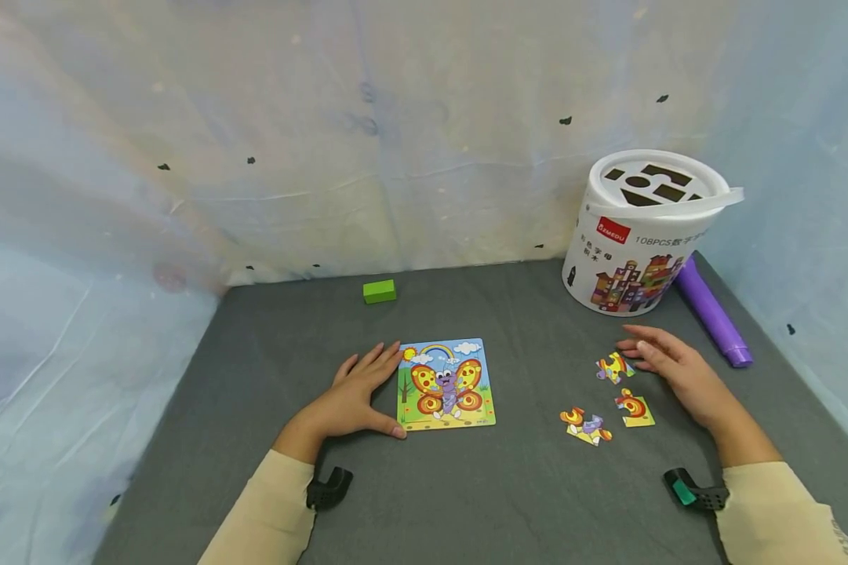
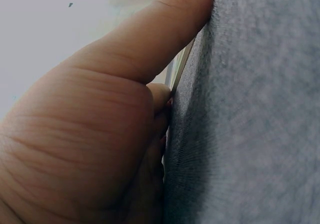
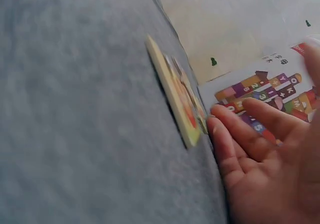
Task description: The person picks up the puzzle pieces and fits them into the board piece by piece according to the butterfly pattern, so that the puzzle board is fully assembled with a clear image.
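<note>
Puzzle board (image 1: pixel 447 384) touched by spread left hand (image 1: pixel 354 396); pieces (image 1: pixel 636 409) toward table's (image 1: pixel 480 494) right edge flanked by relaxed right hand (image 1: pixel 685 378).

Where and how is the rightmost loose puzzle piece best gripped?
Probably pinch the rightmost loose puzzle piece between its straight right edge and opposite side, coming from above right: it lies flat, that edge uncovered, the right hand on that side.

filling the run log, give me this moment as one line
left hand: at left edge of butterfly board; right hand: beside loose puzzle pieces; green block: beyond board; bucket: back right
</note>
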### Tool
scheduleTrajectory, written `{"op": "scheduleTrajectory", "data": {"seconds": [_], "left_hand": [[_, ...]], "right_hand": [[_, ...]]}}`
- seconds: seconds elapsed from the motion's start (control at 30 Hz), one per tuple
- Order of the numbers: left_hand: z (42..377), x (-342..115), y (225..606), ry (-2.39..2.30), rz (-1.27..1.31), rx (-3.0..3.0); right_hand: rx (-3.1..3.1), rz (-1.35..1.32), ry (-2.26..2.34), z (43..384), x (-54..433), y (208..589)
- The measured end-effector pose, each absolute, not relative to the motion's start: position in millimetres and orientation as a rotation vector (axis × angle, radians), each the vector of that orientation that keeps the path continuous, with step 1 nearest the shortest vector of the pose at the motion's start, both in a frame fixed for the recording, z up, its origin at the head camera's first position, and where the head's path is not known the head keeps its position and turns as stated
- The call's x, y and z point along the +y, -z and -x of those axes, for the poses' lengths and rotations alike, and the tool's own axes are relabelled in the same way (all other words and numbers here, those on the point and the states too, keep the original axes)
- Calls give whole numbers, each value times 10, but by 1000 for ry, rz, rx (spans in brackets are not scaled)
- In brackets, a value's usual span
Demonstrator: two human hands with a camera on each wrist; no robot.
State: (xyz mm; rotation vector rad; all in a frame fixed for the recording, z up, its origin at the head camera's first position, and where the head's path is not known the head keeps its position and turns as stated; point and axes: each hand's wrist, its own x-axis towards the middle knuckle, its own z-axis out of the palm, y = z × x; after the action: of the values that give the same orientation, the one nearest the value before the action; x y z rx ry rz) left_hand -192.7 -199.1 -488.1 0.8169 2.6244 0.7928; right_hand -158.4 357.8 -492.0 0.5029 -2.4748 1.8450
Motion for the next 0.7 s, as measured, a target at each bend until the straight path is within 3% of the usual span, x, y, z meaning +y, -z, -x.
{"op": "scheduleTrajectory", "data": {"seconds": [0.3,0.7], "left_hand": [[1919,-1980,4857,-796,-807,2620],[1922,-1986,4860,-783,-814,2616]], "right_hand": [[-2851,-480,-1149,1571,3566,4894],[-2874,-287,-1232,1564,3443,4878]]}}
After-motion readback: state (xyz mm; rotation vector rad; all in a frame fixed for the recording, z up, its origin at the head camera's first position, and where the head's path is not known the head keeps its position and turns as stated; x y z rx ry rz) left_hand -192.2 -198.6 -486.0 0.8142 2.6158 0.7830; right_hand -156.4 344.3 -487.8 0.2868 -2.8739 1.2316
